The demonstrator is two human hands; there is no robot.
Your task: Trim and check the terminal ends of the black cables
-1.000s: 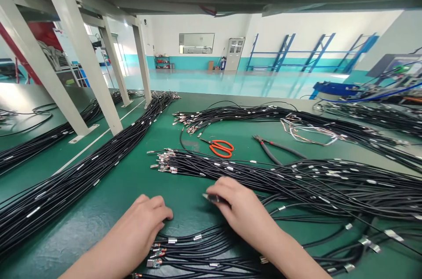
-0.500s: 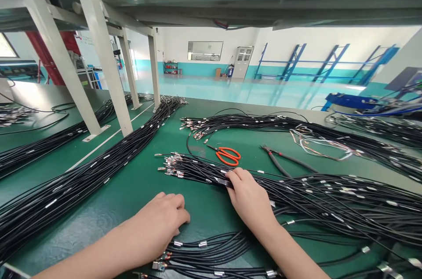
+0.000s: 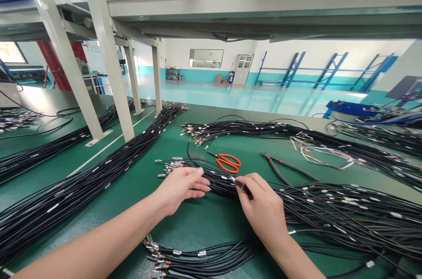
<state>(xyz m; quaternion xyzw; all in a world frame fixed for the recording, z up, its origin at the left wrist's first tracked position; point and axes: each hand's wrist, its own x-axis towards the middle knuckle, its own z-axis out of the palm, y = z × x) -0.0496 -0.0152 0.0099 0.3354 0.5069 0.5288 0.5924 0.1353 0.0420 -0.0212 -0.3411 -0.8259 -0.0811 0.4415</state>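
My left hand (image 3: 184, 189), fingers stretched out and apart, is at the near side of a bundle of black cables (image 3: 219, 184) with metal terminals (image 3: 173, 165) at its left end. Whether its fingertips touch the cables I cannot tell. Closed over the same bundle, my right hand (image 3: 262, 200) grips a small dark tool with a metal tip (image 3: 242, 185); its exact kind is partly hidden by the fingers. Orange-handled scissors (image 3: 229, 163) lie just beyond the bundle. Farther right rest cutting pliers (image 3: 280, 167) with dark handles, spread apart.
Thicker cables (image 3: 198, 266) with metal lugs lie at the near edge. A long cable bundle (image 3: 99, 178) runs along the left, and another (image 3: 250, 129) lies behind the scissors. Shelf legs (image 3: 110, 59) stand on the green table (image 3: 128, 213) at left, under an overhead shelf (image 3: 231, 6).
My left hand has moved up and right from the bare table to the bundle, its fingers opening out. My right hand has shifted slightly right along the cables with the tool. The view has tilted up.
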